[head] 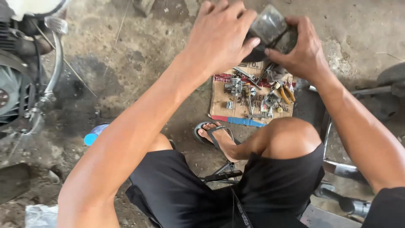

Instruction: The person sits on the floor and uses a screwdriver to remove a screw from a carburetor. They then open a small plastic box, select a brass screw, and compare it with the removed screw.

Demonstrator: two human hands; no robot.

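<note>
Both my hands hold a dark grey boxy part (270, 29) with a clear, dusty face, raised in front of me. My left hand (221, 36) wraps over its left side with fingers curled on top. Gripping the right side is my right hand (301, 48), thumb pressed against the lower edge. Below them on the ground lies a piece of cardboard (219, 103) carrying several small metal parts, a carburettor-like piece (234, 87), bolts and yellow-handled pliers (287, 93). I sit in black shorts, one foot in a sandal (213, 135) near the cardboard.
A motorcycle engine and frame (21, 80) stand at the left. A blue cap or bottle (93, 135) lies on the dirty concrete floor. Metal frame tubes and a footrest (344, 169) are at the right, with a dark tyre edge (392, 74) beyond.
</note>
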